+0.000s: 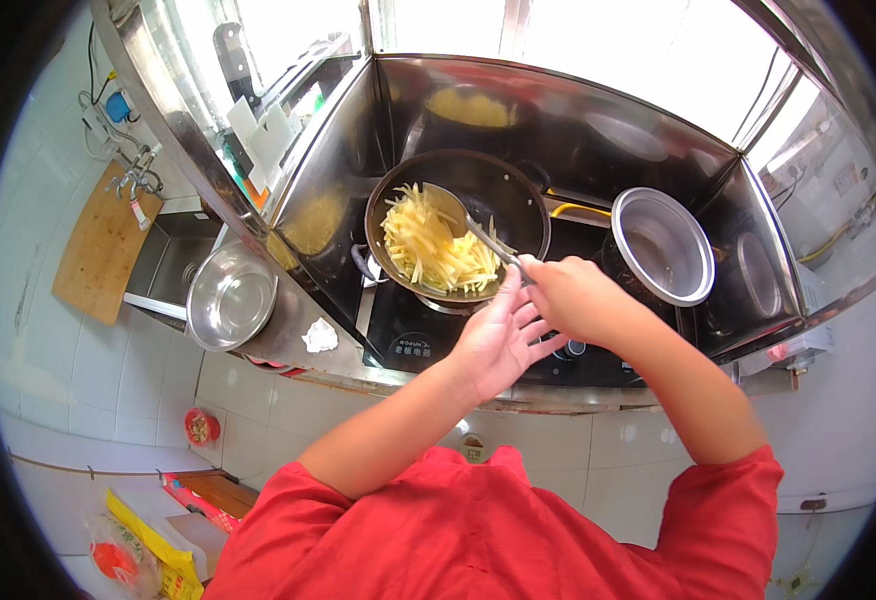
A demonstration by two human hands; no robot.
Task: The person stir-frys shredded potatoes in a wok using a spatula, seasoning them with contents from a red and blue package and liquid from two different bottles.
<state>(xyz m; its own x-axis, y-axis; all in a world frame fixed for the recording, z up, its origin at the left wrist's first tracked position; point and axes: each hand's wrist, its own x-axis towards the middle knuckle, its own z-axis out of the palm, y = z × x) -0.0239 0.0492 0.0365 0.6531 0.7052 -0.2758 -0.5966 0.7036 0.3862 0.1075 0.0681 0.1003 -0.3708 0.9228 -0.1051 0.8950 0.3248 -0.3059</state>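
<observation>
My right hand [573, 300] grips the handle of a metal ladle [492, 241], whose bowl rests among pale yellow cut strips [423, 244] that look like potato. They lie heaped in the left and near part of a dark wok [509, 206], over the left burner of a black cooktop [400, 337]. Palm up, my left hand [501, 341] is just below the right one, fingers spread and holding nothing. Its thumb reaches up by the ladle handle; whether it touches is unclear.
A grey metal pot [659, 240] stands over the right burner. Steel splash panels [558, 127] surround the cooktop. Leftward are a crumpled white tissue [321, 336], a steel basin [231, 296], a sink [171, 247] and a wooden cutting board [100, 247]. A yellow hose [580, 210] runs behind.
</observation>
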